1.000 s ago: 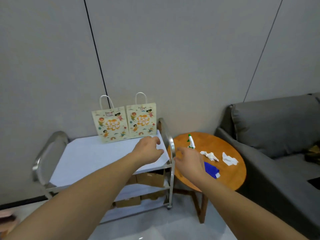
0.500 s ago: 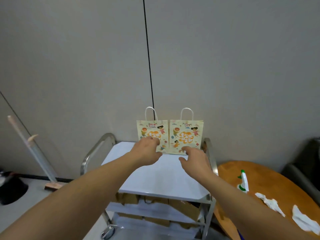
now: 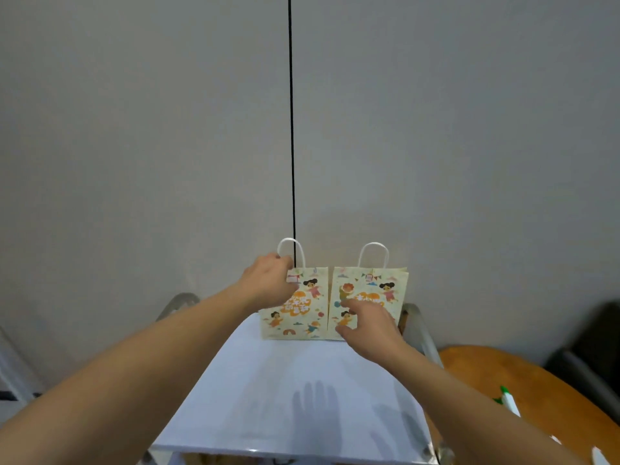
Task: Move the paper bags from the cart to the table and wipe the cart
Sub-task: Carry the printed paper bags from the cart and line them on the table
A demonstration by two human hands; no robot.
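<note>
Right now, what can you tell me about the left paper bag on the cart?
The left paper bag is cream paper printed with cartoon children and orange lettering, with a white looped handle on top. It stands upright at the far edge of the cart, against the grey wall, edge to edge with the right paper bag. The left hand is at its upper left corner by the handle; whether it grips yet is unclear.

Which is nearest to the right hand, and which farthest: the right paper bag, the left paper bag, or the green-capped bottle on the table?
1. right paper bag, just beyond the right hand
2. left paper bag, to its left
3. green-capped bottle, on the table at far right
</note>
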